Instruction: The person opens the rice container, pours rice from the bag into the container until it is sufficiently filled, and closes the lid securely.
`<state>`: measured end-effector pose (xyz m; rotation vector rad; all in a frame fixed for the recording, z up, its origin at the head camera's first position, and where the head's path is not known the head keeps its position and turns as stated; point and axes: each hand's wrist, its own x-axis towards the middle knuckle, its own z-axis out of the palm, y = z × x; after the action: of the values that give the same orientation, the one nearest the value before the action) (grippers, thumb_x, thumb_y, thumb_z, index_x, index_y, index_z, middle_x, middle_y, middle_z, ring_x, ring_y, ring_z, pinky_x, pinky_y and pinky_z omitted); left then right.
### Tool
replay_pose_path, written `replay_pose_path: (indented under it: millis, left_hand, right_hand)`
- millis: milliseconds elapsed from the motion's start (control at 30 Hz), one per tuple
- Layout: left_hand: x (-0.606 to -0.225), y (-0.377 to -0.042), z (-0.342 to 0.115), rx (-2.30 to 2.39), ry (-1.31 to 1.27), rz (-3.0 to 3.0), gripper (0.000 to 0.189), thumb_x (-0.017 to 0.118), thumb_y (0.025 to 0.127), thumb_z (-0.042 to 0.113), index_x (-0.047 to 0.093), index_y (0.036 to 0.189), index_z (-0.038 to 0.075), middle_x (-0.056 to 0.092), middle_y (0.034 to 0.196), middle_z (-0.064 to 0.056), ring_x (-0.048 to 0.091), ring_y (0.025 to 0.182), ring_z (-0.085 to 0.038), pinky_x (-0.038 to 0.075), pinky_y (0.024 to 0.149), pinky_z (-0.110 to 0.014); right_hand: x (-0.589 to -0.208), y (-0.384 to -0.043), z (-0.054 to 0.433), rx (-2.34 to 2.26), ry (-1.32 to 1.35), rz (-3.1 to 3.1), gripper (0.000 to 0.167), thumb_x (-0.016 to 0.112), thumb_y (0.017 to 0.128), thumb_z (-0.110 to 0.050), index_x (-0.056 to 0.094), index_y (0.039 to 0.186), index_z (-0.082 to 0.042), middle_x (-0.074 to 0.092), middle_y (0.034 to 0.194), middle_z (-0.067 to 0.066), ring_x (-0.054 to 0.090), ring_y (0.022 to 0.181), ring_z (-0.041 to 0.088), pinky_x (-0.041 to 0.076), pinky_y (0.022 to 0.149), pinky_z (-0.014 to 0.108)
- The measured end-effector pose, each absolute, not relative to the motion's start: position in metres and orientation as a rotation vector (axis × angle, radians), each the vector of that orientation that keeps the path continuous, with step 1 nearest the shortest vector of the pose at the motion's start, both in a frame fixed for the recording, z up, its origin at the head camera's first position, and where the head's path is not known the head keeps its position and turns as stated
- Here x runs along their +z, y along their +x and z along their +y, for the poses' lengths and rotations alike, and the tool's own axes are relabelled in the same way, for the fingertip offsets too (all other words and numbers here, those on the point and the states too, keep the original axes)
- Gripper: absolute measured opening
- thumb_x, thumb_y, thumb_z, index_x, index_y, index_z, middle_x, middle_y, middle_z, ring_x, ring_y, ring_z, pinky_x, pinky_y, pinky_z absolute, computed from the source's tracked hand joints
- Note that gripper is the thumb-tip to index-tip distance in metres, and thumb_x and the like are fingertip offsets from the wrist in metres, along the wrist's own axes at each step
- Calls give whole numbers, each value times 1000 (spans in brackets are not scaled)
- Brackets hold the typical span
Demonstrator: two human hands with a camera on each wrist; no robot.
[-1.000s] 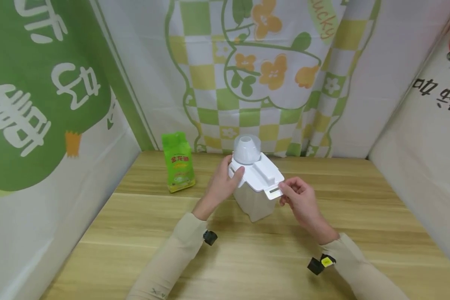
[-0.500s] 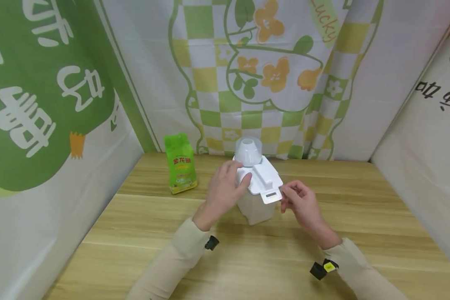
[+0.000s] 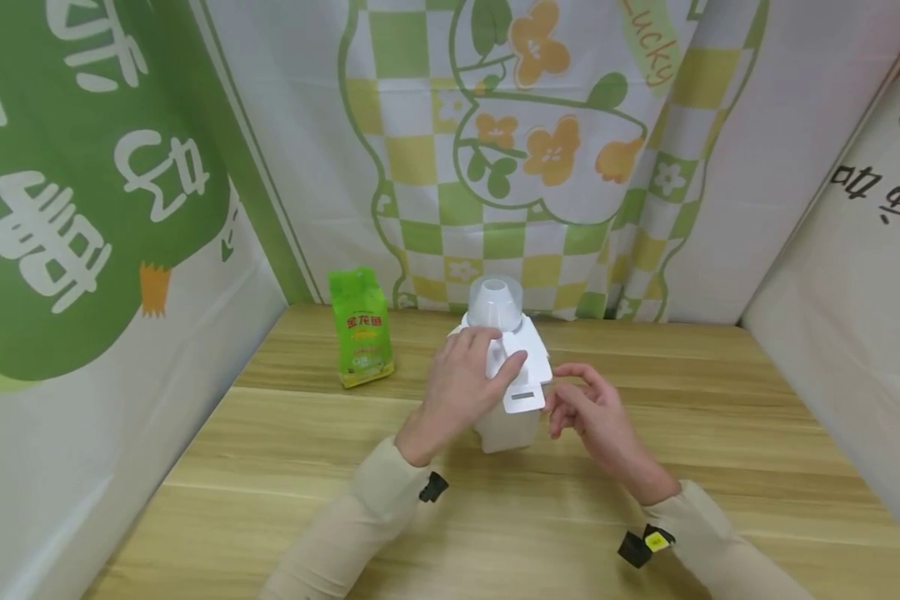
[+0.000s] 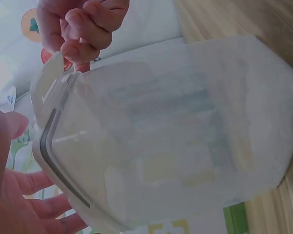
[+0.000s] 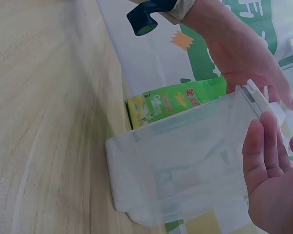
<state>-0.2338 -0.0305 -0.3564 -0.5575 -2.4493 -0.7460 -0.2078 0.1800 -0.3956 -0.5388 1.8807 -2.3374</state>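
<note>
A tall translucent storage box (image 5: 180, 156) with a white lid (image 3: 531, 350) stands on the table. On the back of the lid sits a clear round cap (image 3: 495, 302) with a white cone inside. A slotted latch tab (image 3: 523, 398) sticks out from the lid's front edge. My left hand (image 3: 461, 371) lies over the lid's left part, thumb reaching across it and fingers spread. By the lid's right front edge is my right hand (image 3: 591, 408), fingers loosely bent and holding nothing. In the left wrist view, the right hand's fingers (image 4: 85, 31) come right up to a raised side tab (image 4: 45, 90).
A green printed bag (image 3: 362, 329) stands upright left of the box. The wooden table (image 3: 540, 508) ends at a patterned curtain (image 3: 427, 225) behind, with cloth walls on both sides.
My right hand has let go of the front latch tab and stays beside it. My left hand has moved from the lid's left edge rightward over its top. The box has turned slightly.
</note>
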Motion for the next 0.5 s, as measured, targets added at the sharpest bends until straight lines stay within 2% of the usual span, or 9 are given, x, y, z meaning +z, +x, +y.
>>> replay_pose_path:
  millis: [367, 500]
  left_hand:
    - [-356, -231, -26, -666, -620, -2435, 55, 67, 87, 53, 61, 120, 11, 67, 117, -8, 65, 107, -26, 52, 89, -42]
    - [-356, -231, -25, -638, -618, -2435, 56, 69, 85, 54, 61, 120, 10, 67, 117, -8, 65, 106, -26, 52, 88, -42]
  right_hand:
    - [-408, -213, 185, -2260, -751, 1787, 19, 43, 104, -7, 45, 122, -8, 73, 86, 2, 69, 64, 14, 59, 62, 27]
    - [-410, -216, 187, -2233, -760, 1861, 17, 43, 104, -7, 46, 120, -4, 72, 85, 4, 69, 65, 15, 59, 62, 29]
